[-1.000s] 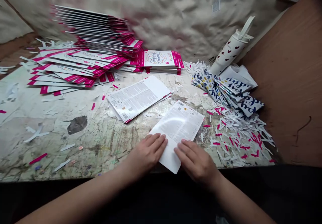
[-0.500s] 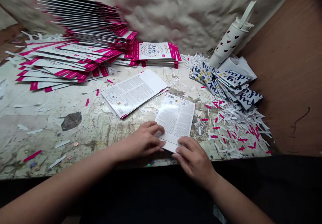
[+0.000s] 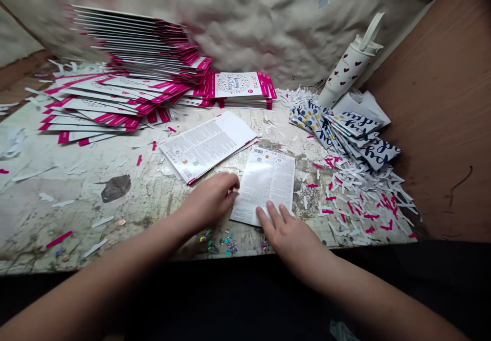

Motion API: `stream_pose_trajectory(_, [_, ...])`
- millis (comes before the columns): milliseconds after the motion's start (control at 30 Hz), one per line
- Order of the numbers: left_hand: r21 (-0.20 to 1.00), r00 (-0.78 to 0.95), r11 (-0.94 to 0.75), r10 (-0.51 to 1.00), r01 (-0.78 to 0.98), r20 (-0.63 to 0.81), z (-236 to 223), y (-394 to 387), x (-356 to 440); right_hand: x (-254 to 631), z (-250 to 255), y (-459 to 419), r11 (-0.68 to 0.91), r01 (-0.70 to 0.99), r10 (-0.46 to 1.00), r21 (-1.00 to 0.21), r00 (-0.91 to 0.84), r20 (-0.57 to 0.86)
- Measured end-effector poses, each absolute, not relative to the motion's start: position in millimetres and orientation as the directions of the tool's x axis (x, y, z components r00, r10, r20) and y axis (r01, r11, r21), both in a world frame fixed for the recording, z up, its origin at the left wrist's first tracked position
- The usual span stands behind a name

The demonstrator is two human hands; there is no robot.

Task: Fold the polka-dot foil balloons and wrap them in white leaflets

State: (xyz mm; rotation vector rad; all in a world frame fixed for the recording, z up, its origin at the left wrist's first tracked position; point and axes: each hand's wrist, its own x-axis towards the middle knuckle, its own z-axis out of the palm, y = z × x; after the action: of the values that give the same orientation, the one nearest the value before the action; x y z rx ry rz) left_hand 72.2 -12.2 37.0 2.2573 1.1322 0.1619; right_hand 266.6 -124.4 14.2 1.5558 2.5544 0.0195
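Flat on the scarred worktable (image 3: 76, 218), a white printed sheet (image 3: 263, 185), barcode toward 12 o'clock, slightly tilted, just right of centre. Left hand (image 3: 209, 203) at the sheet's 9 o'clock side, fingers (image 3: 230, 183) loosely curled, right at its edge; no telling whether any pinch on the paper, with the fingertips hidden. Right hand (image 3: 289, 239) at 6 o'clock from the sheet, open, fingers (image 3: 268, 212) spread, tips resting on the lower edge. Just below the sheet and between both hands, specks of holographic glitter (image 3: 222, 241).

At 10 o'clock from the sheet and nearly touching it, a second printed stack of leaflets (image 3: 207, 146). Farther off at 10 to 11 o'clock, a fanned heap of pink-edged card packs (image 3: 95, 108) beneath a tall leaning stack (image 3: 141, 39); beside these, a greeting-card pack (image 3: 240, 85) on top of a lower pile. At 2 to 3 o'clock, navy-lettered patterned packs (image 3: 345, 136) amid white and pink paper shreds (image 3: 360, 192). Behind them at 1 o'clock, a heart-printed tumbler (image 3: 347, 67), lying tilted.
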Motion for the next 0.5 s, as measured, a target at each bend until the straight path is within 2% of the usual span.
stream_pose_trajectory(33, [0.635,0.615,-0.344,0.741,0.692,-0.269,39,-21,70,264,17,-124,0.471,0.871,0.882,0.142,-0.460,-0.103])
stream_pose_trajectory(100, [0.780,0.640,0.014,0.562,0.626,-0.524,41,-38,68,260,24,-122,0.477,0.859,0.869,0.188,-0.492,0.042])
stream_pose_trajectory(133, [0.818,0.666,0.216,0.489,0.532,-0.563,39,-46,70,258,28,-121,0.482,0.856,0.849,0.186,-0.509,0.141])
stream_pose_trajectory(167, [0.832,0.681,0.391,0.483,0.394,-0.550,37,-51,72,256,31,-120,0.487,0.856,0.824,0.175,-0.516,0.233])
stream_pose_trajectory(200, [0.827,0.662,0.512,0.540,0.232,-0.519,33,-56,76,253,33,-119,0.490,0.857,0.799,0.160,-0.515,0.310])
stream_pose_trajectory(267, [0.811,0.522,0.584,0.704,-0.041,-0.481,26,-59,83,246,35,-119,0.479,0.870,0.781,0.118,-0.484,0.396])
stream_pose_trajectory(333, [0.779,0.386,0.603,0.769,-0.172,-0.509,21,-59,90,240,32,-119,0.455,0.889,0.793,0.062,-0.435,0.427])
stream_pose_trajectory(400, [0.681,0.352,0.674,0.735,-0.287,-0.580,19,-57,93,237,29,-119,0.441,0.897,0.800,0.014,-0.401,0.446])
stream_pose_trajectory(500, [0.417,0.457,0.789,0.606,-0.452,-0.651,21,-59,93,236,25,-119,0.435,0.900,0.799,-0.019,-0.377,0.469])
